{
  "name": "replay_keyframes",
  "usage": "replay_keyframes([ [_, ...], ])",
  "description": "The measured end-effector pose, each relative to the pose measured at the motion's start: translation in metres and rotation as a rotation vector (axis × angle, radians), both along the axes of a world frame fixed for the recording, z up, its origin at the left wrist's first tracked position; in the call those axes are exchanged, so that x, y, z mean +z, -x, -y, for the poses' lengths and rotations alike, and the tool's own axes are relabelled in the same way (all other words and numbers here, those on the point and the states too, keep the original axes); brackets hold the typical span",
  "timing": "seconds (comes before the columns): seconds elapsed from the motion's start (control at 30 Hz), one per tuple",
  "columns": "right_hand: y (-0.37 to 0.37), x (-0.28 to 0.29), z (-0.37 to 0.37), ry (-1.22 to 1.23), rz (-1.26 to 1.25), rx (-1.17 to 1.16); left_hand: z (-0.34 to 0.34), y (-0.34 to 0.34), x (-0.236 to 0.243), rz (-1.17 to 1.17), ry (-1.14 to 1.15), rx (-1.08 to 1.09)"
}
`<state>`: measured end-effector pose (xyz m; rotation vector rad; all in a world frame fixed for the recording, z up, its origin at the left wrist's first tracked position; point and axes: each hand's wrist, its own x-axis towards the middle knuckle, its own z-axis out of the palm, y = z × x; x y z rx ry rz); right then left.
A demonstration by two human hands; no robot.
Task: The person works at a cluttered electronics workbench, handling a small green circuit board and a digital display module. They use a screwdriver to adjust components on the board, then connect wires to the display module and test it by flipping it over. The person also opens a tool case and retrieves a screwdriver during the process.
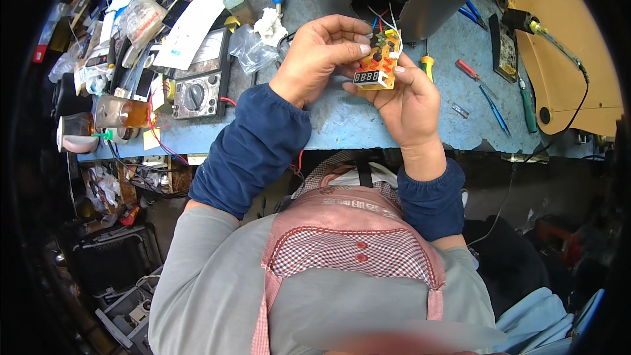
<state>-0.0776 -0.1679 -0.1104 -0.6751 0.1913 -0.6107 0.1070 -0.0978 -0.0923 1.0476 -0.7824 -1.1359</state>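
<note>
Between both hands, above the front part of the bench, is a small yellow circuit board [389, 56] with a digit display at its lower end. My right hand [409, 102] grips the board's right and lower edge, thumb on its front side. My left hand [322, 52] is closed at the board's upper left, thumb and fingers pressed together there. Thin blue, red and white wires [380, 21] run from the board's top into a dark opening in the black appliance housing [434, 6] behind it.
An analog multimeter [197, 92] and a clear plastic bag [253, 51] lie left on the blue bench [328, 125]. On the right are a red screwdriver [468, 68], blue tweezers [494, 110], a green-handled tool [528, 108] and a soldering iron [551, 36] over a tan panel [559, 85].
</note>
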Motion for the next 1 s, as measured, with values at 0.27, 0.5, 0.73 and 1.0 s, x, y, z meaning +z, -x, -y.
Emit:
replay_keyframes([
  [0.27,-0.001,-0.003,0.002,0.009,-0.032,0.005,-0.001,0.002,0.001,0.085,-0.014,-0.015],
  [0.5,-0.001,-0.003,0.001,0.041,-0.062,-0.008,-0.002,0.003,0.002,0.121,-0.006,-0.031],
  [0.73,-0.007,0.004,-0.007,0.141,-0.194,-0.106,0.001,0.002,-0.001,0.081,0.005,-0.014],
  [1.0,-0.020,-0.006,-0.023,0.654,-0.483,-0.505,0.005,0.003,-0.001,0.030,-0.065,0.077],
])
